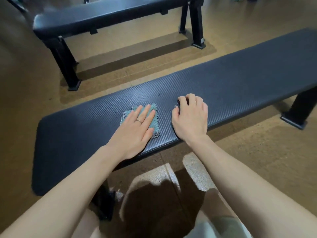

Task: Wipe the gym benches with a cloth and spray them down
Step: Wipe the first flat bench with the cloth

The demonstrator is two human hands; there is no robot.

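Pressing the folded teal cloth flat on the near worktop, your left hand lies open with straight fingers, likely to spread pressure for wiping. Just beside it your right hand curls around a small dark object, possibly the sprayer; too hidden to tell. A second bench stands beyond. No readable writing shows.

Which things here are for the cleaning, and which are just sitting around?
For the cleaning:
- cloth under the flat left hand
- near bench being wiped
- small dark thing gripped by the right hand, too hidden to name

Just there:
- far bench
- floor
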